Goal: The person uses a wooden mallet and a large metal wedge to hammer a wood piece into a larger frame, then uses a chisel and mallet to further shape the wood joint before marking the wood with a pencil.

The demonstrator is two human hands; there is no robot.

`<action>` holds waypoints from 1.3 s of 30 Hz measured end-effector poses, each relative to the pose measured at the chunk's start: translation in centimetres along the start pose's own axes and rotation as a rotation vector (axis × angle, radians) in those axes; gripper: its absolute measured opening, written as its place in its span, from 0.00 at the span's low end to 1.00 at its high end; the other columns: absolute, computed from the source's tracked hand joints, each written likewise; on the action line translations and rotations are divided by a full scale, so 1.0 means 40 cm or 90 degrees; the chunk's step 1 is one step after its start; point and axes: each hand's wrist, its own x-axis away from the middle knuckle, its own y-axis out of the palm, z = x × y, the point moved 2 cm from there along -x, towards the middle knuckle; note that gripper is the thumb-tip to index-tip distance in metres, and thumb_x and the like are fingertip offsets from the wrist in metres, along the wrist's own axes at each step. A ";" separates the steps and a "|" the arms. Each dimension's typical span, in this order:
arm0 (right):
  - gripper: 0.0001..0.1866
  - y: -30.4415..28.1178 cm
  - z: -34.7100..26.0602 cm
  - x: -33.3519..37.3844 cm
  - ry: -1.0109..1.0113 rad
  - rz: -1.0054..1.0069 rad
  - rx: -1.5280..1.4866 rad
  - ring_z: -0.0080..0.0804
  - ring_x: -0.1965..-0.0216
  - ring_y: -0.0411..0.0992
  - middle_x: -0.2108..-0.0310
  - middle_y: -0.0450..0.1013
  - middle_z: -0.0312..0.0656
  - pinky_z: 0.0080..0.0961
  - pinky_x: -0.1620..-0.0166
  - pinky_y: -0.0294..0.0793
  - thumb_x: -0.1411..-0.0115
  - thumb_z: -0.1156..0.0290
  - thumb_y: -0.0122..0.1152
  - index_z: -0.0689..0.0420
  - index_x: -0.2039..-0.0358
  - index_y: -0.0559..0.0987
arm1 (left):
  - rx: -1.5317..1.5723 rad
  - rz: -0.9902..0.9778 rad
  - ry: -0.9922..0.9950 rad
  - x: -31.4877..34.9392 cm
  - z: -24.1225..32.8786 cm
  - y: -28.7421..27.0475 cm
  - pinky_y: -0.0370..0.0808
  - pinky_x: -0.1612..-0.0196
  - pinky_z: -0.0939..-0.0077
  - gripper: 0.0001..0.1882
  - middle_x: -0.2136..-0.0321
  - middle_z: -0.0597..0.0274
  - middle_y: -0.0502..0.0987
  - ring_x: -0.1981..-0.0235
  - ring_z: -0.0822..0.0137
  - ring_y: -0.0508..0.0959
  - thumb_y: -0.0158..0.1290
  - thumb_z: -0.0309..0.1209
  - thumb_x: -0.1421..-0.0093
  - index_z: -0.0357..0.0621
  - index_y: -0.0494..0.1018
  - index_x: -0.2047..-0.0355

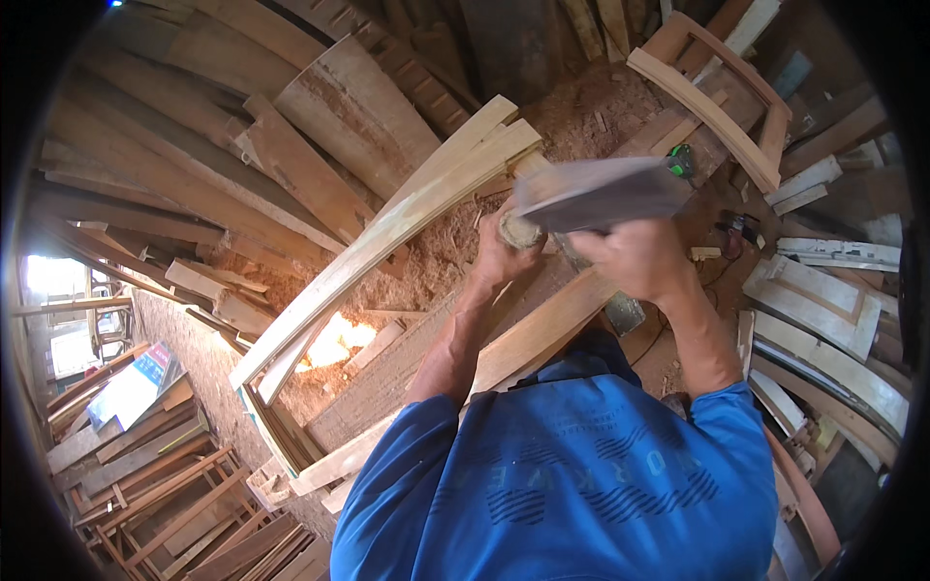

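My left hand [504, 254] is closed around a pale, round-ended wooden piece [520, 230], whose round face points up at me. Close by on the right, my right hand [641, 257] is closed in a fist at a broad dark-grey blade-like tool [605, 191]. Motion smears that tool, and its handle is hidden by my fingers. The tool's left end overlaps the wooden piece. Beyond my left hand runs a long curved wooden frame [387, 237], its upper end near the blade. A second curved board [542, 324] passes below both hands, close to my body.
Stacked planks [184, 155] fill the left and far side. A curved wooden frame [712, 111] lies at far right, near a green-and-black tool [680, 160] and a red tool [738, 235] with a cord. Sawdust [426, 257] covers the ground; white-painted boards [823, 305] lie at right.
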 end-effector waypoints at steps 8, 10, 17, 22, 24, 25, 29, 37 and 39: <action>0.12 -0.047 -0.024 -0.046 0.082 0.026 -0.019 0.51 0.66 0.79 0.66 0.80 0.52 0.41 0.62 0.79 0.49 0.70 0.69 0.59 0.63 0.85 | 0.034 -0.061 -0.135 0.041 -0.010 0.007 0.76 0.65 0.74 0.09 0.74 0.63 0.79 0.72 0.72 0.78 0.64 0.25 0.46 0.40 0.77 0.65; 0.13 -0.105 -0.085 -0.074 0.026 0.263 -0.164 0.45 0.66 0.80 0.64 0.82 0.47 0.38 0.60 0.80 0.47 0.73 0.68 0.55 0.59 0.86 | 0.015 -0.065 -0.145 0.042 -0.013 -0.004 0.75 0.66 0.74 0.08 0.75 0.64 0.79 0.73 0.73 0.77 0.64 0.25 0.46 0.41 0.75 0.69; 0.14 0.069 0.049 0.024 0.100 -0.219 0.120 0.58 0.75 0.76 0.76 0.76 0.57 0.45 0.67 0.78 0.46 0.64 0.66 0.65 0.73 0.80 | 0.037 -0.050 -0.069 0.075 -0.025 -0.015 0.77 0.65 0.73 0.11 0.72 0.60 0.82 0.72 0.71 0.79 0.67 0.28 0.49 0.40 0.77 0.67; 0.11 0.000 0.000 -0.012 0.152 -0.249 0.159 0.55 0.72 0.78 0.73 0.79 0.54 0.43 0.65 0.79 0.47 0.67 0.67 0.63 0.69 0.83 | 0.091 -0.006 -0.077 0.089 -0.027 -0.025 0.79 0.62 0.74 0.14 0.69 0.61 0.84 0.69 0.70 0.82 0.67 0.27 0.50 0.42 0.79 0.62; 0.10 -0.064 -0.065 -0.066 -0.029 0.106 -0.156 0.53 0.67 0.79 0.67 0.80 0.52 0.40 0.61 0.80 0.47 0.70 0.67 0.61 0.65 0.83 | 0.051 -0.046 -0.106 0.093 -0.039 -0.021 0.78 0.63 0.74 0.14 0.69 0.62 0.84 0.69 0.70 0.82 0.67 0.27 0.50 0.43 0.79 0.63; 0.10 -0.078 -0.075 -0.069 -0.029 0.108 -0.155 0.53 0.67 0.79 0.67 0.80 0.52 0.40 0.61 0.80 0.47 0.70 0.67 0.61 0.65 0.83 | 0.030 -0.066 -0.117 0.091 -0.042 -0.021 0.78 0.63 0.74 0.14 0.69 0.62 0.83 0.69 0.70 0.82 0.67 0.27 0.50 0.43 0.79 0.63; 0.09 -0.033 -0.059 -0.025 0.073 0.138 -0.265 0.50 0.65 0.80 0.66 0.82 0.50 0.40 0.60 0.80 0.45 0.70 0.68 0.59 0.65 0.84 | -0.013 -0.084 -0.125 0.108 -0.058 -0.024 0.78 0.62 0.74 0.15 0.69 0.61 0.84 0.68 0.69 0.82 0.68 0.27 0.52 0.43 0.79 0.62; 0.11 -0.016 -0.065 -0.031 0.065 -0.155 -0.009 0.53 0.67 0.80 0.68 0.81 0.55 0.42 0.59 0.81 0.47 0.68 0.66 0.59 0.65 0.84 | -0.021 -0.082 0.041 0.092 -0.052 -0.025 0.78 0.53 0.69 0.19 0.62 0.57 0.83 0.61 0.66 0.81 0.64 0.25 0.50 0.41 0.79 0.55; 0.10 -0.069 -0.116 -0.050 0.050 0.031 -0.143 0.55 0.66 0.80 0.69 0.80 0.57 0.43 0.59 0.80 0.47 0.68 0.66 0.59 0.65 0.83 | 0.095 -0.118 -0.060 0.113 -0.088 -0.032 0.77 0.52 0.69 0.19 0.60 0.56 0.82 0.59 0.66 0.80 0.63 0.25 0.49 0.41 0.78 0.55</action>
